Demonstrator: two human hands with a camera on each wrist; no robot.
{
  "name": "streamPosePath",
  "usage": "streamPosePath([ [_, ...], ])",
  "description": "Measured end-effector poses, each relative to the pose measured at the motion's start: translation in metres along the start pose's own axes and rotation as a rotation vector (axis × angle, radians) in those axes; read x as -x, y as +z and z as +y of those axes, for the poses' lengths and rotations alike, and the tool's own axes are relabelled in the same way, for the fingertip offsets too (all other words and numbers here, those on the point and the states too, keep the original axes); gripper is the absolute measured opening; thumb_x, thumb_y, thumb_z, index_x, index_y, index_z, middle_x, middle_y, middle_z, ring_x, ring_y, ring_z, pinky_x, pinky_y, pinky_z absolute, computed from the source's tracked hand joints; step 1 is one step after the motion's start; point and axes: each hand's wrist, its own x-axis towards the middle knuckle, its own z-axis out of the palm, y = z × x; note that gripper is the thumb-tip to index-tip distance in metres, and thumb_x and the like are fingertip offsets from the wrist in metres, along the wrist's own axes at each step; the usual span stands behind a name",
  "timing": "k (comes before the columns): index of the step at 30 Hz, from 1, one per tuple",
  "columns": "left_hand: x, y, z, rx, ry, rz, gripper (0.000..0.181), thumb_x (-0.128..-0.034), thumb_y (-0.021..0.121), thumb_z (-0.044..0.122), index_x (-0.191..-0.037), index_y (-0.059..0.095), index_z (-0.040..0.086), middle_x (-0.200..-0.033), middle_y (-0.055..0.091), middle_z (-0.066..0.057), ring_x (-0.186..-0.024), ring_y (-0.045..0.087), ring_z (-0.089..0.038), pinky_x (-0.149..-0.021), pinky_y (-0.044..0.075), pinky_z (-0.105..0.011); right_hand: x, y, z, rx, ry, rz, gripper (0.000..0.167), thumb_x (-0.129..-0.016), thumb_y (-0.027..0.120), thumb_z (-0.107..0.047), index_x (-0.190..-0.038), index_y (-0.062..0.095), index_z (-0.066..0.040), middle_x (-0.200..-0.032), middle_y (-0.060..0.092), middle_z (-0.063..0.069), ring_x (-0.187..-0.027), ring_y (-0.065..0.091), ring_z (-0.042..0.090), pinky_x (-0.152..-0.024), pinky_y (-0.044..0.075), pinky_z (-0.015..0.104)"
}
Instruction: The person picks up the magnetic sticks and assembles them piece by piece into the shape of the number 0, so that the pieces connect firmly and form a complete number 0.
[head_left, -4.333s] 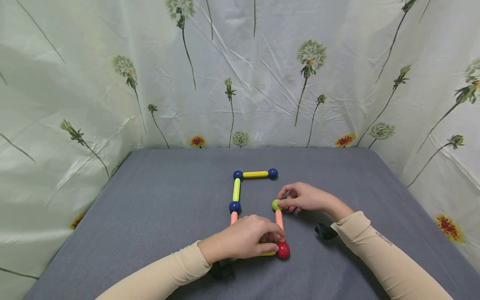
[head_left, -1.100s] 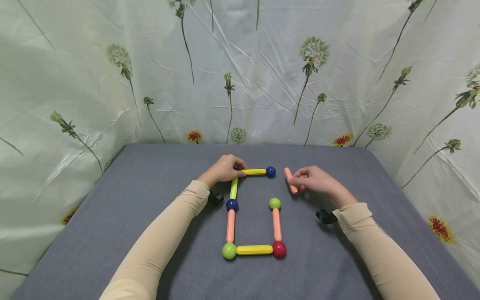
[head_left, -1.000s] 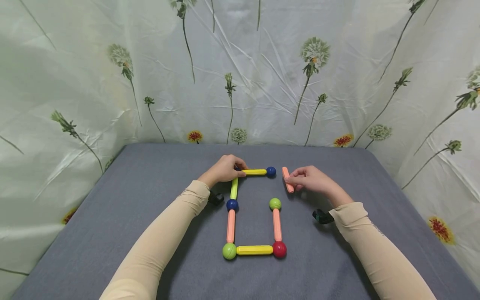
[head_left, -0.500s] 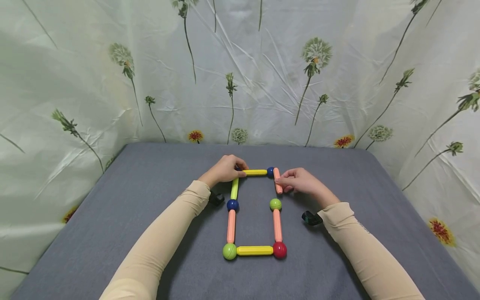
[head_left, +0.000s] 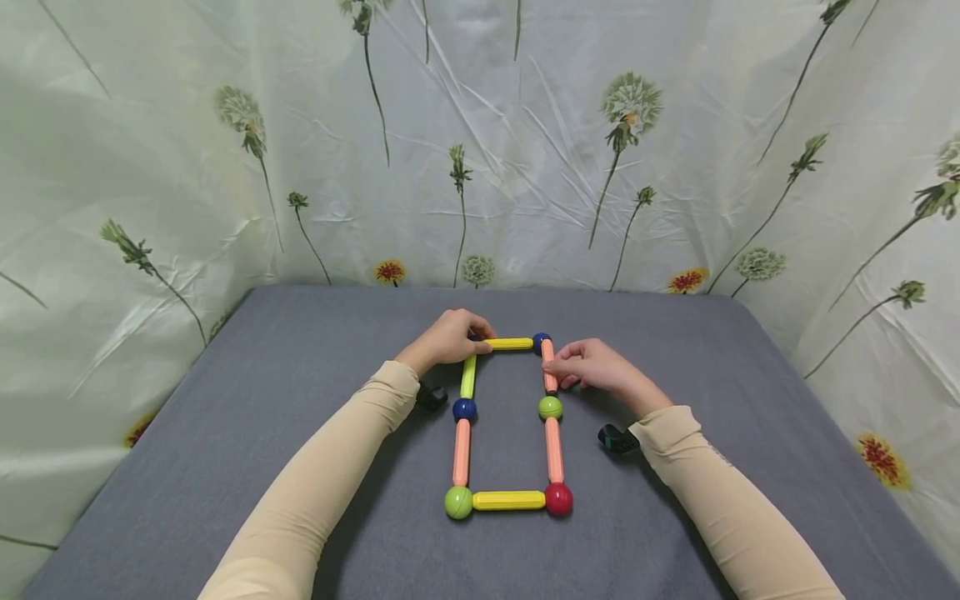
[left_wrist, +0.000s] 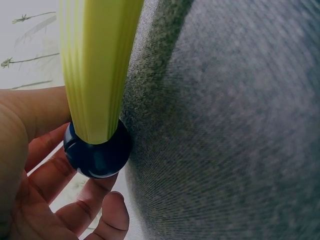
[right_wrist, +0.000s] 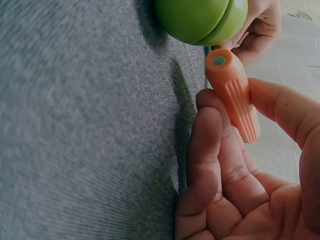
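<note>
My right hand pinches a salmon magnetic stick between thumb and fingers. Its far end meets the back-right blue ball. In the right wrist view a small gap separates its near end from the green ball. At the back-left corner my left hand grips another blue ball, mostly hidden in the head view. From that ball run a yellow stick rightward and a lime stick toward the front, down to a third blue ball.
The front part of the outline has two salmon sticks, a green ball, a yellow stick and a red ball. All lie on a grey cloth-covered table. A flowered curtain hangs behind.
The right hand let go of the right-side green ball and brought a salmon stick leftward, then down between that ball and the back-right blue ball. The left hand moved from the front to the back-left ball.
</note>
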Motion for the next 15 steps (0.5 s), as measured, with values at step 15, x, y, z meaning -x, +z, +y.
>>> streamPosePath([
  [15, 0.0006, 0.0003, -0.0006, 0.013, -0.001, 0.0, 0.018, -0.1017, 0.076, 0.018, -0.118, 0.082, 0.013, -0.115, 0.08, -0.005, -0.101, 0.072, -0.019, -0.089, 0.059, -0.036, 0.0016, 0.0048, -0.0012, 0.029, 0.001, -0.028, 0.034, -0.102, 0.072, -0.039, -0.107, 0.077, -0.006, -0.093, 0.078, 0.001, -0.086, 0.07, 0.013, -0.075, 0.05, 0.028],
])
